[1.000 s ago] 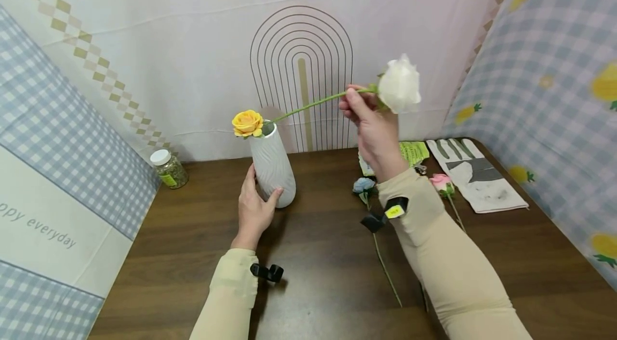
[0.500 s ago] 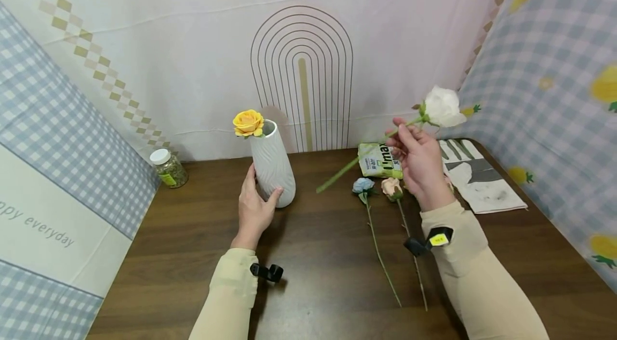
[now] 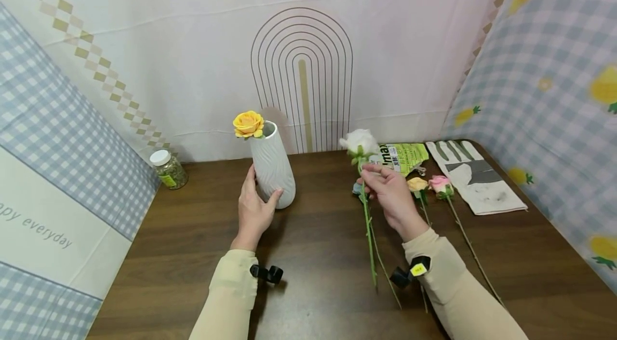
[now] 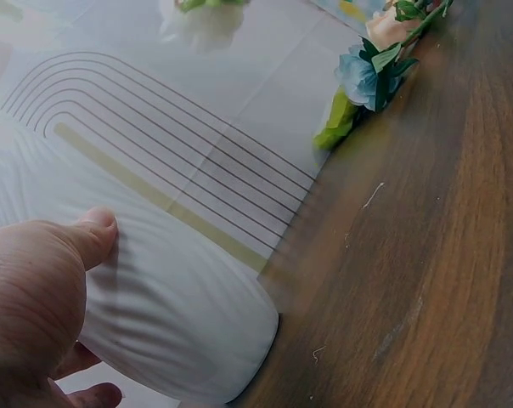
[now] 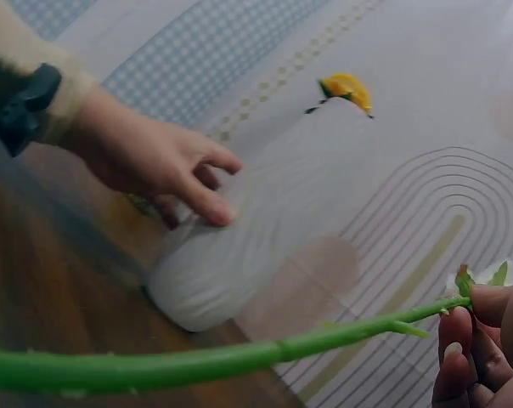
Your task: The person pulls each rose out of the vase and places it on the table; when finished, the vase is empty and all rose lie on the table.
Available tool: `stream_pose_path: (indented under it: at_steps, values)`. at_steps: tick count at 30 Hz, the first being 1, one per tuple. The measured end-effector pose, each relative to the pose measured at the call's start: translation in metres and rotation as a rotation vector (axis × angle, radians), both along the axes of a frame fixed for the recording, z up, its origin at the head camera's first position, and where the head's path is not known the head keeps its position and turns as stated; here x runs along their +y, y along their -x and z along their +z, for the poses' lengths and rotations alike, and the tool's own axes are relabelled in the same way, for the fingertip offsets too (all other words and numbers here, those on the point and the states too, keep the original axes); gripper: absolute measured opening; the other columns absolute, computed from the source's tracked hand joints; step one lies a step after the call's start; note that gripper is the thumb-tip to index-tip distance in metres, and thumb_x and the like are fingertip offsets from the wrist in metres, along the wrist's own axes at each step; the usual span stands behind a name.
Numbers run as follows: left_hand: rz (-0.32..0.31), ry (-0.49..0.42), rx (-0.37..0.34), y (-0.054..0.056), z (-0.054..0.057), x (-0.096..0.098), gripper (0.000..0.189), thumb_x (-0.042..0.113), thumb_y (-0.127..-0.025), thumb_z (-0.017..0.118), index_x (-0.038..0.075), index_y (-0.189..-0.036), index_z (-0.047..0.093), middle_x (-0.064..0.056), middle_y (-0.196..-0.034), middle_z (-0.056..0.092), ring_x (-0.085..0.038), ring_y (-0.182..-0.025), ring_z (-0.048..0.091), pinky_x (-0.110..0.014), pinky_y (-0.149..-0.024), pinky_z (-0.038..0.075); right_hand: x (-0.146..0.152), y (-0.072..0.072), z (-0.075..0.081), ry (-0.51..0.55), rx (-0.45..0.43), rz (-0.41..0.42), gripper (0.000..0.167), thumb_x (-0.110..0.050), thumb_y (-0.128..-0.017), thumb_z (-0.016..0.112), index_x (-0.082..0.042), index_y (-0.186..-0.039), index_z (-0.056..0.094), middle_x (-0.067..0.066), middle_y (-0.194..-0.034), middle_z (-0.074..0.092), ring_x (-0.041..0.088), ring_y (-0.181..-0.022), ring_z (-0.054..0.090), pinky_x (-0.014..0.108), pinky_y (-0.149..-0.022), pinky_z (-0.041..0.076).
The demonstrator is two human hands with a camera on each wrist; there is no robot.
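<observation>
My left hand [image 3: 255,214] grips the lower body of a white ribbed vase [image 3: 275,163], which leans slightly left. A yellow rose [image 3: 248,124] stands in it, its bloom over the rim. My right hand [image 3: 390,195] pinches the green stem of a white rose [image 3: 361,142] just below the bloom. That bloom points up and its stem [image 5: 239,357] hangs toward the table, apart from the vase. Behind the right fingers a blue rose [image 3: 357,189] lies mostly hidden. A peach rose [image 3: 417,184] and a pink rose [image 3: 441,184] lie right of the hand.
A white-capped jar [image 3: 168,168] stands at the back left. Beyond the roses lie a green-and-white packet [image 3: 407,155] and a white-and-grey cloth piece [image 3: 487,182]. Patterned cloth hangs behind the table [image 3: 313,254] and along both sides.
The white rose's stem has come away from the vase mouth. My right hand swung it right, then back left and lower, and the stem now hangs down. The left hand and vase stay put.
</observation>
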State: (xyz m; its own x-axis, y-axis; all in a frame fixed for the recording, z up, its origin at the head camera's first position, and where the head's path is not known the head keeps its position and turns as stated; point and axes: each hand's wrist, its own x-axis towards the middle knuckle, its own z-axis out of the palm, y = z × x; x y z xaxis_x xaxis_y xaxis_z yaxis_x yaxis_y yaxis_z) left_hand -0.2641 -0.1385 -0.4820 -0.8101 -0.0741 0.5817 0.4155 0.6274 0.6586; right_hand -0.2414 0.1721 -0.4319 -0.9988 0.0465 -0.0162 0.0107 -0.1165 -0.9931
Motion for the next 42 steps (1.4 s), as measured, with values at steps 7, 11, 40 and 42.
stream_pose_path:
  at_steps: [7, 11, 40, 42]
  values:
    - [0.008, 0.004, -0.002, 0.000, -0.001, 0.000, 0.087, 0.027, -0.081, 0.079, 0.006, -0.149, 0.030, -0.018, -0.139, 0.047, -0.031, -0.120, 0.050, -0.047, -0.097, 0.040, -0.014, -0.012, -0.018, -0.107, -0.031, 0.061, 0.038, -0.025, -0.092, 0.066, -0.001, -0.122, 0.060, -0.001, -0.088, 0.072, 0.008, -0.070, 0.060, 0.028, -0.062, 0.049]
    - [0.002, -0.001, -0.014, 0.000, 0.000, 0.000, 0.087, 0.028, -0.082, 0.078, 0.006, -0.150, 0.029, -0.018, -0.140, 0.046, -0.031, -0.120, 0.049, -0.047, -0.098, 0.040, -0.019, -0.015, -0.029, -0.155, -0.032, 0.078, 0.036, -0.021, -0.090, 0.070, 0.001, -0.117, 0.063, 0.010, -0.095, 0.072, 0.011, -0.071, 0.061, 0.030, -0.064, 0.050]
    - [0.002, -0.005, -0.016, 0.000, -0.001, -0.001, 0.088, 0.029, -0.081, 0.078, 0.007, -0.150, 0.029, -0.018, -0.141, 0.045, -0.032, -0.120, 0.050, -0.047, -0.098, 0.040, -0.020, -0.016, -0.061, -0.364, -0.167, 0.136, 0.022, -0.010, -0.087, 0.070, 0.002, -0.106, 0.072, 0.009, -0.077, 0.071, 0.016, -0.065, 0.065, 0.027, -0.053, 0.049]
    - [0.003, -0.006, -0.013, 0.000, 0.000, 0.000, 0.088, 0.029, -0.081, 0.079, 0.007, -0.150, 0.029, -0.018, -0.140, 0.045, -0.032, -0.120, 0.050, -0.048, -0.098, 0.040, -0.019, -0.015, -0.062, -0.365, -0.168, 0.142, 0.022, -0.010, -0.087, 0.070, 0.003, -0.106, 0.071, 0.010, -0.079, 0.071, 0.016, -0.065, 0.066, 0.027, -0.053, 0.049]
